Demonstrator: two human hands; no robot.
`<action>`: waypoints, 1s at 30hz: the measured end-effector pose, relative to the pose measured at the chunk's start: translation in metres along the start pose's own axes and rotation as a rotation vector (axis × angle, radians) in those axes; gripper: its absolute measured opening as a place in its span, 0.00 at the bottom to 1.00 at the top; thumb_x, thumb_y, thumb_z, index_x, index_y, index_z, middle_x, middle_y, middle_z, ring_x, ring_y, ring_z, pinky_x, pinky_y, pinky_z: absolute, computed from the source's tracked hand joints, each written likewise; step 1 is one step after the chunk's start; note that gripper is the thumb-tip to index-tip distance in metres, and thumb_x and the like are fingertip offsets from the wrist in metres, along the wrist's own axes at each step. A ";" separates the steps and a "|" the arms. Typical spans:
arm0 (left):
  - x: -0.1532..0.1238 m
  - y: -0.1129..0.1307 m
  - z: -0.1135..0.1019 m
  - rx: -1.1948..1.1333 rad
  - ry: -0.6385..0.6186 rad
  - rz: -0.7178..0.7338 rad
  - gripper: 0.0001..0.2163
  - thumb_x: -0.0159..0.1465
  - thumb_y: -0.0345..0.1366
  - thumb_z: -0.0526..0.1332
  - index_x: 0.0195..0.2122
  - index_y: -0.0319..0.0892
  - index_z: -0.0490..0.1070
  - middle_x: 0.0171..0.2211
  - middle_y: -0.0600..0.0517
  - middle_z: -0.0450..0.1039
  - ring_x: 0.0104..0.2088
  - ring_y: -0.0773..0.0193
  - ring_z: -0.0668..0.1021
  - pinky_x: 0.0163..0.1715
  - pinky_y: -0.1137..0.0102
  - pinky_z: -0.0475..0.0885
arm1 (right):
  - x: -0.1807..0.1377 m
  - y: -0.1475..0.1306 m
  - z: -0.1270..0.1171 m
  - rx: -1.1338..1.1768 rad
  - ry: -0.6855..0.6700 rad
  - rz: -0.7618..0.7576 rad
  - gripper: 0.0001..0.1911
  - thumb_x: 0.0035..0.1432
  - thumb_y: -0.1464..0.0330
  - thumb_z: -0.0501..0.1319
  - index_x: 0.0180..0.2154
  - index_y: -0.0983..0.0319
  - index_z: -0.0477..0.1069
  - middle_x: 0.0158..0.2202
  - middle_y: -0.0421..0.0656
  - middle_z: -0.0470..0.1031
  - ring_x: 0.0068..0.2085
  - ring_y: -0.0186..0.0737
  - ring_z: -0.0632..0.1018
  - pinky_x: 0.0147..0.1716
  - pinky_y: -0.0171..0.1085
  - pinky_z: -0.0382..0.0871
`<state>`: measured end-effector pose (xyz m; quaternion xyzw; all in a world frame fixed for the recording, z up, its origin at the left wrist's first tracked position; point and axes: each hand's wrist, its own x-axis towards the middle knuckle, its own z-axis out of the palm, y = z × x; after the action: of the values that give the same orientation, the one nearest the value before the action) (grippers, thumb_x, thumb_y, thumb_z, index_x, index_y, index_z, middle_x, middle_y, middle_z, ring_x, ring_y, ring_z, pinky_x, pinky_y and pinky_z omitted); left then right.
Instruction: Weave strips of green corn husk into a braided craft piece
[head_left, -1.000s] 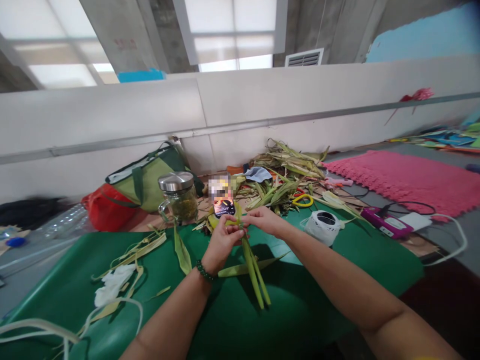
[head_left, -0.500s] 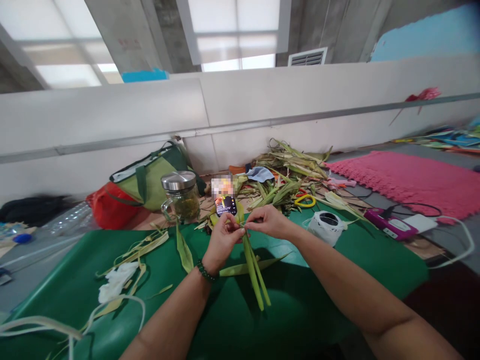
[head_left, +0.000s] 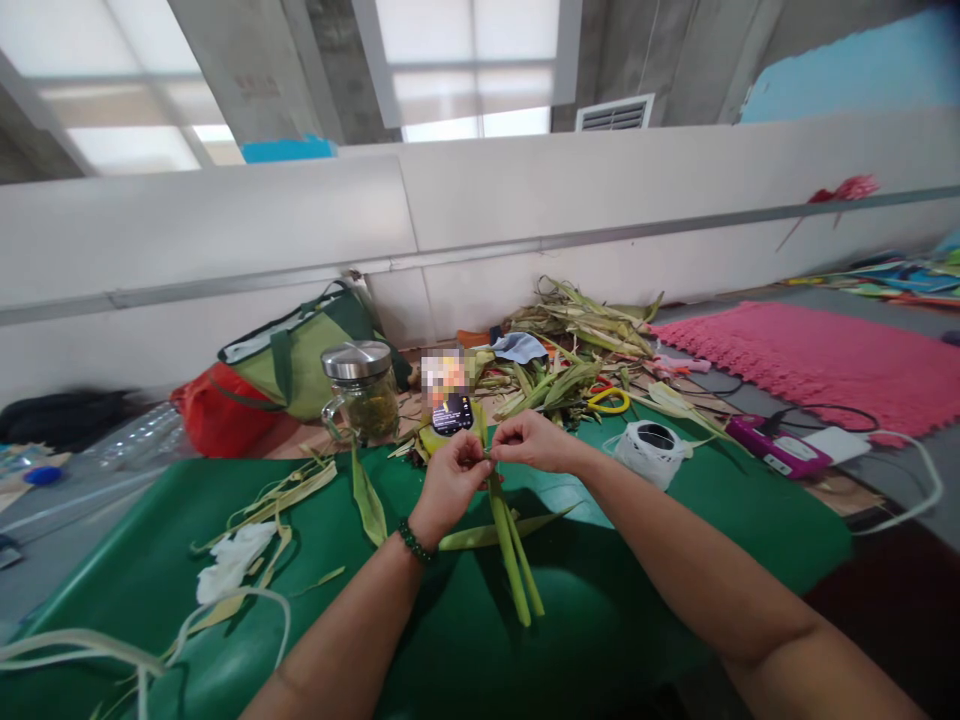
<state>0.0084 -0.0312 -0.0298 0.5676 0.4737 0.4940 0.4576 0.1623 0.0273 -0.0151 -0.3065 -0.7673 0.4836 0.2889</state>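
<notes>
Green table cover [head_left: 600, 640], with one bundle of green leaf strips [head_left: 511, 560] above it, upper end pinched in the left hand [head_left: 452, 482]; right hand [head_left: 538, 440] alongside, fingertips pinched together, contents indiscernible.

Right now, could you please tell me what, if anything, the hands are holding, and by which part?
The left hand holds husk strips near their far end; whether the right hand, pinching close beside, grips anything can't be told.
</notes>
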 end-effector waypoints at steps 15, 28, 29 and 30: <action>0.004 -0.007 -0.004 0.458 0.202 0.275 0.04 0.52 0.31 0.63 0.21 0.42 0.77 0.24 0.52 0.66 0.27 0.65 0.69 0.28 0.71 0.63 | 0.002 0.006 -0.003 0.023 -0.006 0.287 0.25 0.51 0.50 0.57 0.22 0.66 0.74 0.12 0.31 0.49 0.16 0.26 0.50 0.15 0.31 0.41; 0.006 -0.012 0.003 -0.008 0.034 -0.027 0.12 0.52 0.43 0.64 0.23 0.41 0.66 0.20 0.53 0.74 0.24 0.64 0.76 0.28 0.70 0.72 | 0.003 0.011 -0.006 -0.069 -0.081 0.250 0.11 0.51 0.64 0.59 0.22 0.64 0.66 0.12 0.30 0.56 0.16 0.25 0.55 0.15 0.28 0.45; 0.007 -0.013 0.001 0.018 0.051 -0.069 0.11 0.51 0.42 0.64 0.23 0.41 0.66 0.19 0.53 0.74 0.23 0.64 0.76 0.27 0.70 0.71 | 0.001 0.008 -0.007 -0.068 -0.104 0.252 0.05 0.49 0.68 0.59 0.26 0.64 0.67 0.13 0.31 0.60 0.16 0.26 0.59 0.16 0.28 0.48; 0.008 -0.014 -0.001 0.054 0.055 -0.105 0.10 0.50 0.41 0.64 0.23 0.40 0.67 0.18 0.53 0.73 0.22 0.64 0.75 0.25 0.71 0.70 | -0.002 0.005 -0.008 -0.072 -0.131 0.250 0.03 0.48 0.72 0.59 0.28 0.64 0.67 0.14 0.31 0.63 0.17 0.27 0.62 0.16 0.28 0.51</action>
<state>0.0065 -0.0211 -0.0421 0.5402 0.5286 0.4716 0.4543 0.1706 0.0328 -0.0173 -0.3778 -0.7570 0.5071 0.1646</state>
